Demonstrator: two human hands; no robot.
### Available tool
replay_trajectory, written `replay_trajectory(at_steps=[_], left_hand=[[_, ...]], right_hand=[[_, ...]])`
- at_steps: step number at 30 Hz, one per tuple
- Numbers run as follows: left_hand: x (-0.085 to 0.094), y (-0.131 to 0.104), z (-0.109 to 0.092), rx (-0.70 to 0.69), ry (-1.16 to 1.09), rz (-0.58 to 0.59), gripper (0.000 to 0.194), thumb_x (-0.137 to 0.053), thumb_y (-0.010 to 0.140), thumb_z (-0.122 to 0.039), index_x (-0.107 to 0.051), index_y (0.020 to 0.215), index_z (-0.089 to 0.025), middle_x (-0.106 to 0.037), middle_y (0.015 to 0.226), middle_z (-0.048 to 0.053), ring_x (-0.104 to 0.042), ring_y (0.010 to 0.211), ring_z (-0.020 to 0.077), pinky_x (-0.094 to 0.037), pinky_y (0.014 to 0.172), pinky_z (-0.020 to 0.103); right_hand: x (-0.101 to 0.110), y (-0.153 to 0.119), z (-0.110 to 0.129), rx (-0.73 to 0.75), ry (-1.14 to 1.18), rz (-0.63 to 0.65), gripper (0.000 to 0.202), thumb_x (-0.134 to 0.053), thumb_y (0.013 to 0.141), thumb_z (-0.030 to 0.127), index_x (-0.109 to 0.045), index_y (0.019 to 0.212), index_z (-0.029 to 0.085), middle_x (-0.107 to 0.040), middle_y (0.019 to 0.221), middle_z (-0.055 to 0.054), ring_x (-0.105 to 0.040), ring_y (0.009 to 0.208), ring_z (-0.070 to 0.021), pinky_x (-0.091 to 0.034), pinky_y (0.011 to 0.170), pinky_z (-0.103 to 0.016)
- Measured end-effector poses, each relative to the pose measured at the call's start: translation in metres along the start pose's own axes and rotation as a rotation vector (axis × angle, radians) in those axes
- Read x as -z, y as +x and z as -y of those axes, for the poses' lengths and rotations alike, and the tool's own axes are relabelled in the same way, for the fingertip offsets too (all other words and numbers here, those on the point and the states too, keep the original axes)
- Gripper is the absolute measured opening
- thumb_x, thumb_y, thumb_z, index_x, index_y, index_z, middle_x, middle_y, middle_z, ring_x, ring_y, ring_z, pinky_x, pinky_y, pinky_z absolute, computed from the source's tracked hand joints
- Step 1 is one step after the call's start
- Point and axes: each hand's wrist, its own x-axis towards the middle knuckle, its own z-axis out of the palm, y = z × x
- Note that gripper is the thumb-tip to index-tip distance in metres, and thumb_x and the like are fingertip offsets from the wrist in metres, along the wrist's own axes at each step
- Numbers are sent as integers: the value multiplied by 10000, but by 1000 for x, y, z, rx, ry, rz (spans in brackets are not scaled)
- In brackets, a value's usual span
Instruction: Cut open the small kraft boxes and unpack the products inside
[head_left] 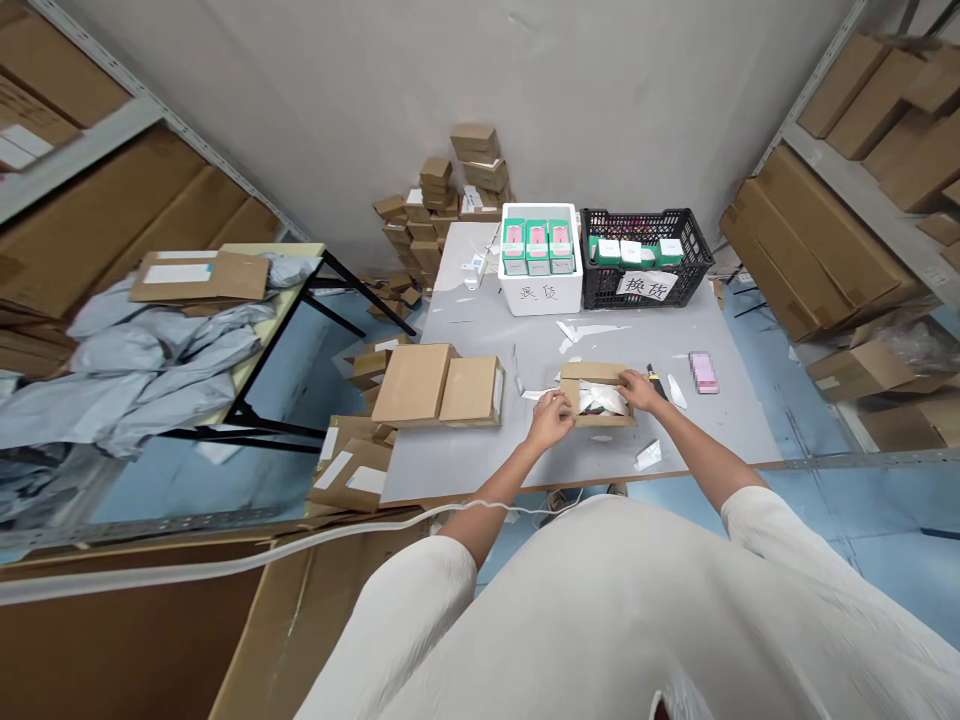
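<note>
A small cardboard box (598, 421) stands open on the grey table (450, 465) near its front edge, with crumpled white wrapping (604, 397) and something dark green inside. At the box's left side is my left hand (550, 420), its fingers closed on the cardboard edge. My right hand (637, 389) grips the upper right corner of the same box. Just beyond my right hand lies a black and yellow tool (656, 382). Two closed cardboard boxes (414, 385) sit to the left of my left hand.
A white bin (540, 298) with green and pink packs and a black crate (686, 262) stand at the table's back. A pink item (703, 372) and paper scraps (648, 456) lie right. A white cable (300, 548) crosses near my left arm.
</note>
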Motion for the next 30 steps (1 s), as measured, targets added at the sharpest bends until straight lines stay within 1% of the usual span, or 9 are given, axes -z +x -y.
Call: replay_trajectory(at_steps=[5,8,11,14,17,19,23,26,30], left_hand=[[3,5,-7,-314,267,290,603,-762,845,-163,-632,1414,-312,-552,1612,115,-414,1559,355,-352,1253,569],[-3,18,-13,-447,387,394,737,-713,861,-135,-510,1542,-329,-585,1592,114,-368,1600,344,-249,1293,621],[-8,27,-13,-453,460,398,713,-715,872,-170,-504,1535,-325,-629,1502,118,-353,1609,350,-170,1315,670],[-5,22,-3,-418,475,318,764,-789,844,-240,-502,1546,-339,-567,1555,132,-305,1639,368,-87,1342,671],[5,12,9,-245,463,192,934,-883,792,-344,-443,1616,-304,-496,1616,191,-237,1662,431,-19,1339,696],[11,9,15,-111,452,174,1040,-909,772,-424,-391,1657,-248,-524,1576,234,-279,1634,468,-46,1329,713],[20,24,23,12,323,303,1202,-921,744,-534,-288,1714,-216,-553,1555,244,-472,1507,477,-315,1270,615],[23,43,32,-22,215,342,1339,-961,683,-529,-201,1749,-250,-384,1725,231,-482,1519,466,-411,1220,521],[21,62,53,-108,140,398,1477,-993,616,-548,-115,1773,-280,-106,1858,190,-339,1632,480,-362,1265,511]], right_hand=[[-1,-8,7,-19,-121,78,596,-644,974,378,-623,1554,240,-489,1704,-135,-485,1485,-408,-468,1178,-525],[4,-13,14,-32,-187,135,642,-578,1008,400,-550,1625,224,-412,1756,-142,-439,1520,-416,-459,1180,-518],[9,-15,18,-43,-211,168,654,-535,1025,401,-510,1653,219,-376,1777,-133,-417,1533,-418,-451,1184,-515],[10,-16,18,-21,-205,158,643,-538,1023,393,-524,1641,217,-403,1758,-139,-432,1516,-409,-455,1179,-504],[6,-15,16,18,-208,127,623,-559,1004,369,-562,1606,208,-485,1693,-153,-472,1467,-396,-455,1172,-503],[3,-14,14,34,-216,110,617,-568,994,356,-574,1593,206,-520,1658,-157,-488,1437,-388,-452,1168,-501],[-1,-11,13,33,-220,107,608,-553,1000,346,-576,1584,176,-510,1652,-175,-494,1415,-380,-457,1148,-480],[-2,-9,17,60,-227,101,579,-540,1006,331,-593,1556,155,-516,1637,-183,-510,1396,-363,-455,1145,-461],[-3,-7,31,78,-285,76,557,-544,1011,310,-604,1544,160,-523,1628,-187,-523,1413,-350,-449,1145,-439]])
